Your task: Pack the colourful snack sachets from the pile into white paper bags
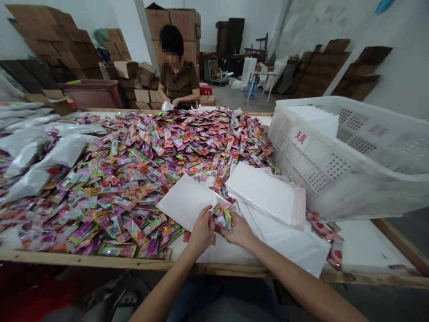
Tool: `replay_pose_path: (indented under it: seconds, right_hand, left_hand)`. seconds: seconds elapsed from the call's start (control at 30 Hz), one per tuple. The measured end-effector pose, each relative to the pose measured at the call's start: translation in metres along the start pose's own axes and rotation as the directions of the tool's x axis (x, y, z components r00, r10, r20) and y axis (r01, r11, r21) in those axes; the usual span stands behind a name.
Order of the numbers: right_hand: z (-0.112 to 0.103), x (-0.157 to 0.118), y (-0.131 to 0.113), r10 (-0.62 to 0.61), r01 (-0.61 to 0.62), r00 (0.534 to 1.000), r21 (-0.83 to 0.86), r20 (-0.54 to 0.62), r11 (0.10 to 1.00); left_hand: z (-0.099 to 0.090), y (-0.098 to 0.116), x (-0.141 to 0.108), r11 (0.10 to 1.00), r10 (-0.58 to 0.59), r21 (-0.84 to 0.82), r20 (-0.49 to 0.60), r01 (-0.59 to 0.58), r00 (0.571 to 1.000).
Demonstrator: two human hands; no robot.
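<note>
A small bunch of colourful sachets point(222, 217) sits at the open edge of a flat white mailer bag point(185, 200).

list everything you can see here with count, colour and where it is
small glossy sachets: too many to count, pink, purple, green and orange, heaped across the table
white flat mailer bag: one, white, under the left hand
stack of white mailer bags: one stack, white, right of the hands
white perforated plastic crate: one, white, right end of the table
filled grey-white bags: several, left side
wooden-edged table: one, brown rim
cardboard boxes: many, brown, along the back wall
co-worker: one, brown top, far side
left hand: holds the mailer's edge
right hand: grips a few sachets
</note>
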State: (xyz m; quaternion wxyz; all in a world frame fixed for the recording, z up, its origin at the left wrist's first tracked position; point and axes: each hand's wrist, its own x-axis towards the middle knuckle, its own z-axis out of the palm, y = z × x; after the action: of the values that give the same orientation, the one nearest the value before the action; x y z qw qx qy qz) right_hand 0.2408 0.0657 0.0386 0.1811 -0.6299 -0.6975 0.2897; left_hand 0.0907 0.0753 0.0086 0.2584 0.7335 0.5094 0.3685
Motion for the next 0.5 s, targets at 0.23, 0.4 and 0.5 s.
replay_pose_path:
  seconds: [0.23,0.4,0.5]
  right_hand:
    - [0.0,0.012,-0.018,0.018,0.042,0.988,-0.381,0.153,0.924]
    - [0.0,0.007,-0.004,-0.11,0.176,0.975,-0.369,0.193,0.913]
    - [-0.001,0.007,-0.001,-0.166,0.238,0.963,-0.378,0.213,0.895]
  left_hand:
    - [-0.014,0.005,0.005,0.997,-0.066,0.044,0.078,0.063,0.995]
    - [-0.007,0.001,0.003,0.995,-0.1,-0.006,0.058,0.1,0.993]
    - [-0.005,0.001,0.002,0.997,-0.07,-0.03,0.021,0.07,0.997]
